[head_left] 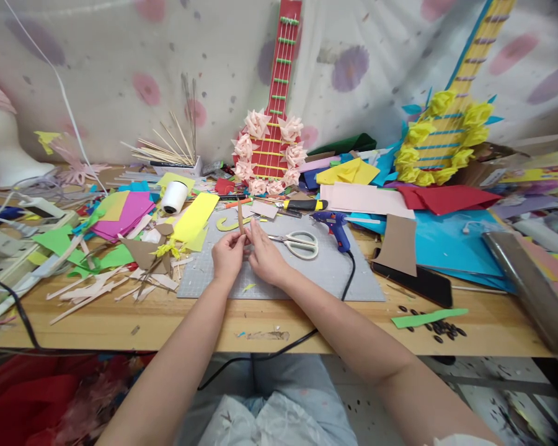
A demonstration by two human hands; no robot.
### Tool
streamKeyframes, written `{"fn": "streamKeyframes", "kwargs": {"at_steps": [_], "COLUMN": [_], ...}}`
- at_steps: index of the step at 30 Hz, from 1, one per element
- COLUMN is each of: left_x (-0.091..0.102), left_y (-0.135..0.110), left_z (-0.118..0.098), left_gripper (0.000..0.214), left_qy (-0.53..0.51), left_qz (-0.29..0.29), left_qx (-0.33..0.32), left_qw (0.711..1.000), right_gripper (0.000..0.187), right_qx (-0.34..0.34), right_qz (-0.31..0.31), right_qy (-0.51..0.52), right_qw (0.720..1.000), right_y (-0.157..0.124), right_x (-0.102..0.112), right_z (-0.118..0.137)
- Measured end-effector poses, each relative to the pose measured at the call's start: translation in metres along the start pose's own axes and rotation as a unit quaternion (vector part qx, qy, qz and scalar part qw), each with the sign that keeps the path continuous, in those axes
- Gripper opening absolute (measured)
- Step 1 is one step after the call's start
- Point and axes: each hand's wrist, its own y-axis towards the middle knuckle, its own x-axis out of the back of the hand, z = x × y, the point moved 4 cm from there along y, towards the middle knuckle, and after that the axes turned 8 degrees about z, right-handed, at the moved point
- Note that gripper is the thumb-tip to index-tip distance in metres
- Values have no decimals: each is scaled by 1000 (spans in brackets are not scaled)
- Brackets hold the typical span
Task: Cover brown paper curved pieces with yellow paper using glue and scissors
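A narrow brown strip [240,217], perhaps foam or paper, stands upright above the grey cutting mat [279,282]. My left hand [227,255] pinches its lower end between thumb and fingers. Against the same end presses my right hand [266,255], its fingers straight and held together; the exact contact is hidden between the hands. Right of them, on the mat, lie scissors [301,244] with pale handles. A curved yellow-green piece [223,224] rests just behind my left hand. The blue glue gun [335,229] sits at the mat's right side, its black cord trailing over the front edge.
Behind the mat stand a red guitar model [279,80] with pink flowers and a yellow one [439,142]. A white spool [174,197] and scraps crowd the left. A brown sheet [400,244] overlaps a dark phone [418,282] at right, near black beads [439,328].
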Motion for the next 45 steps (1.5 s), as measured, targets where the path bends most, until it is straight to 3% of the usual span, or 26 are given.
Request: {"fn": "streamKeyframes", "kwargs": {"at_steps": [8,12,16,19,24,28,33,42,45], "left_x": [1,4,2,0,1,4,3,6,7], "left_y": [0,2,3,3,2,3,3,6,5], "left_z": [4,5,3,2,3,4,3,7,5], "left_gripper": [20,18,18,18,19,18,18,14,16], "left_qy": [-30,-47,-49,-48,-58,-58,-44,-59,-71], "left_qz": [-11,-28,-29,-22,-19,-38,-36,-62,-69], "left_qx": [21,32,33,36,35,44,36,44,41], "left_qw": [999,998,998,998,998,997,998,995,994], "right_gripper": [82,77,73,72,84,87,89,84,70], "right_qx": [28,9,-39,-18,50,59,43,57,21], "right_qz": [8,9,-76,-116,-43,15,-27,28,-50], "right_qy": [-37,12,90,77,59,61,48,49,85], "right_qw": [999,1000,992,990,996,996,998,997,995], "right_y": [-2,-3,-5,-6,-5,-6,-4,-3,-5], "right_x": [-2,7,23,27,17,10,17,8,20], "right_z": [0,1,-7,-8,3,9,2,1,0]}}
